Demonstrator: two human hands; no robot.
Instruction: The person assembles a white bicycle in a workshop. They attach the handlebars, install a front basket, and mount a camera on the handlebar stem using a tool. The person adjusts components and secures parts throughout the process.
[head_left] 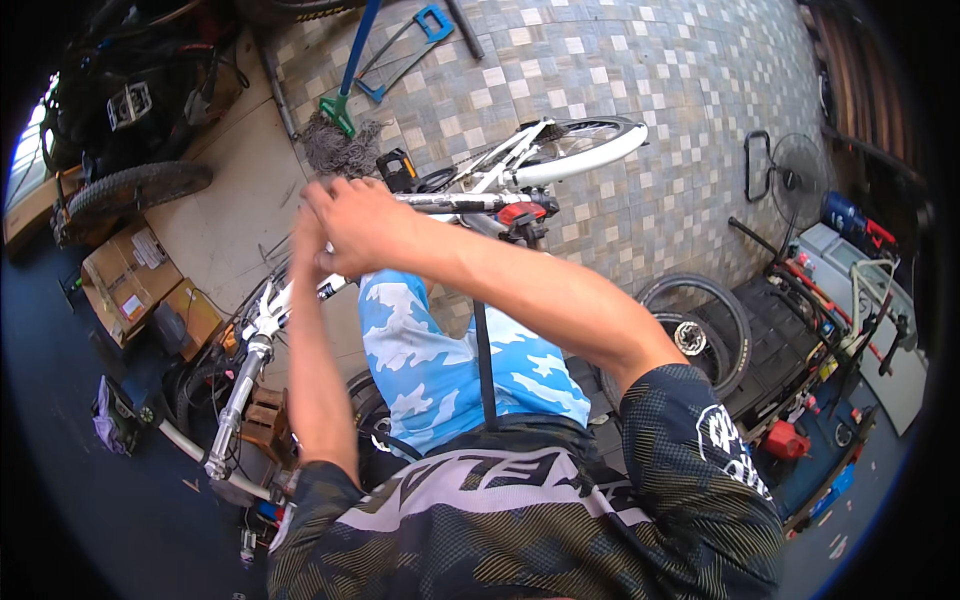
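Observation:
My left hand (309,232) and my right hand (366,222) meet above the frame of a white bicycle (265,315). The right hand's fingers are bent over toward the left hand. Most of the left hand's fingers are hidden or smeared, and anything between the two hands is too covered to make out. Beneath my forearms the bicycle stretches from a fork (238,400) at left to a white-rimmed wheel (590,160) at the upper right. A red light (520,214) sits near the end of a tube, and a black pedal (398,170) shows beyond my right hand.
A grey mop head (340,145) and a blue hacksaw (405,55) lie on the tiled floor ahead. Cardboard boxes (130,280) stand at left, near a tyre (140,188). To the right are a loose wheel (700,325), a fan (798,180) and a red container (787,440).

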